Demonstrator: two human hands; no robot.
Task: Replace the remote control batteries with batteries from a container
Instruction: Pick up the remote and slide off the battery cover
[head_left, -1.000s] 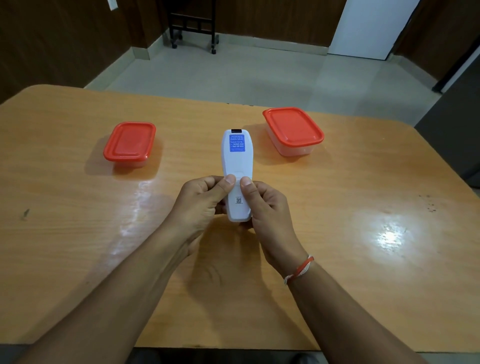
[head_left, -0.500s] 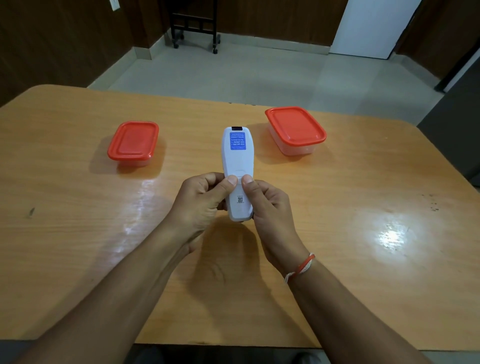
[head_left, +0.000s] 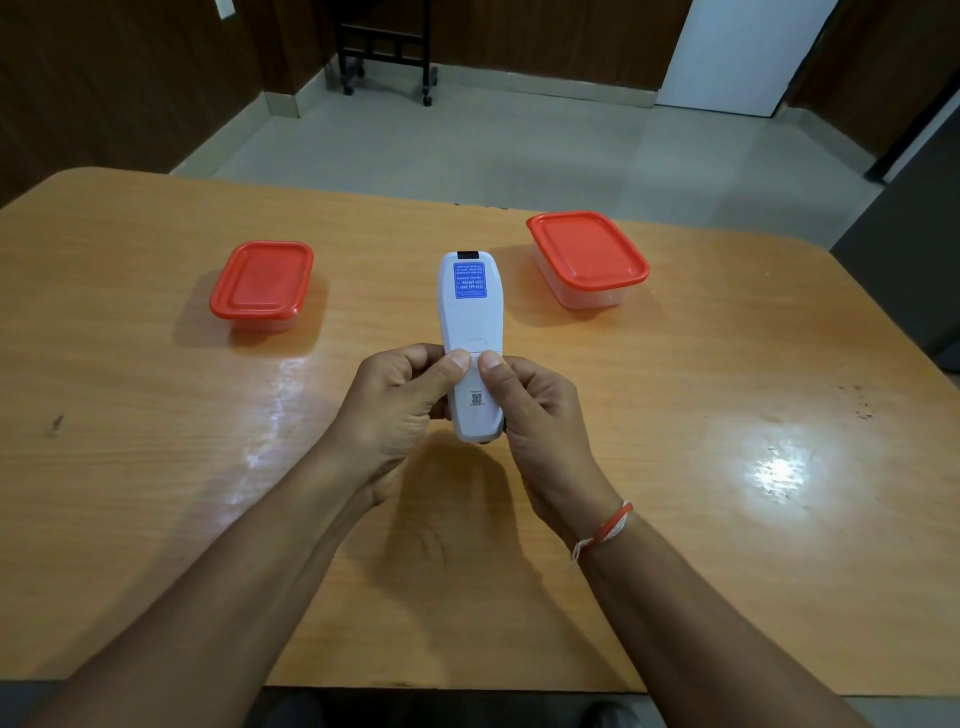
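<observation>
Head view: I count two red-lidded containers, left container (head_left: 261, 285) and right container (head_left: 588, 258), and one white remote (head_left: 470, 332), back up with blue sticker, above the table (head_left: 727, 467) centre. My left hand (head_left: 397, 410) and right hand (head_left: 537, 415) grip it, fingers curled, thumbs pressing its back.

There was only one view, from the camera on my head. It looked forward and steeply down over the tabletop (head_left: 727, 519), wide enough to bend the near edge and take in my forearms rising from the bottom corners. My left hand (head_left: 400, 400) and right hand (head_left: 535, 415) sat close below the lens, near the middle. Farther off the view reached past the far edge to the floor (head_left: 467, 150) and the dark wall (head_left: 104, 78) beyond.
</observation>
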